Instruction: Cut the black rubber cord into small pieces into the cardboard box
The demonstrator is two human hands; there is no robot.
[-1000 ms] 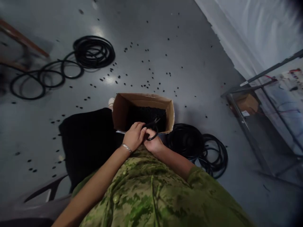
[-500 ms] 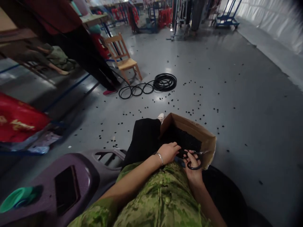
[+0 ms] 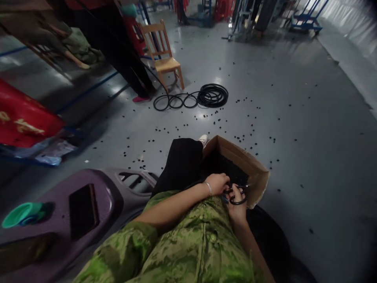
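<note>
My right hand (image 3: 237,204) is closed around scissors (image 3: 239,201) with black handle loops. Their blades point to the right, over the open cardboard box (image 3: 255,167). Close beside it, my left hand (image 3: 218,184) has its fingers bent together at the near side of the box. A black strand like a hose (image 3: 193,184) runs behind the left forearm to this hand; the end in the fingers is mostly hidden. Inside the box lies a heap of small black pieces (image 3: 234,169).
A coil of black hose (image 3: 213,95) lies on the floor by a wooden chair (image 3: 166,65), amid scattered black bits. A person in dark trousers (image 3: 118,43) stands left of the chair. On a purple stool (image 3: 101,179) rest a phone (image 3: 82,212) and a green cup (image 3: 22,214).
The view has tilted down and turned slightly left. Both hands have stayed near the box, drawing a little closer together, and the scissors remain in the right hand.
</note>
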